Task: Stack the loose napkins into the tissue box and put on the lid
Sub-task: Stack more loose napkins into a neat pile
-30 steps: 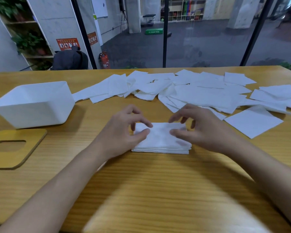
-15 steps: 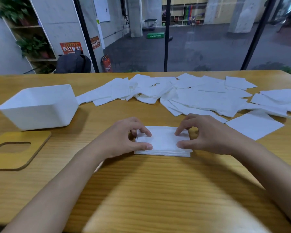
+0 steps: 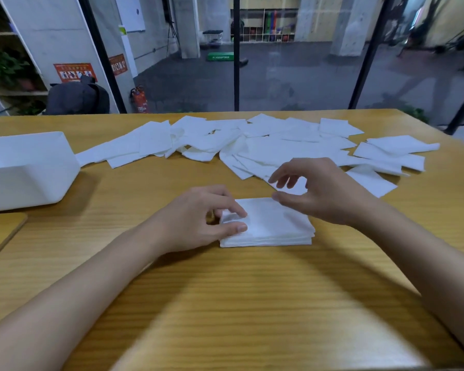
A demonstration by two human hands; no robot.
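A neat stack of white napkins (image 3: pixel 276 226) lies on the wooden table (image 3: pixel 225 303) in front of me. My left hand (image 3: pixel 198 218) grips the stack's left edge, thumb at its front and fingers curled over the top. Off the stack, my right hand (image 3: pixel 322 191) hovers above its far right corner with fingers loosely spread, holding nothing. Several loose napkins (image 3: pixel 265 148) are scattered across the far half of the table. The white tissue box (image 3: pixel 24 170) stands open at the left. A corner of the wooden lid (image 3: pixel 0 231) shows at the left edge.
A glass wall with black frames runs behind the table's far edge. A dark backpack (image 3: pixel 78 96) sits beyond the table at the back left.
My right hand has lifted off the stack and moved up and to the right, its fingers spreading. My left hand stays on the stack's left edge. The view has shifted right.
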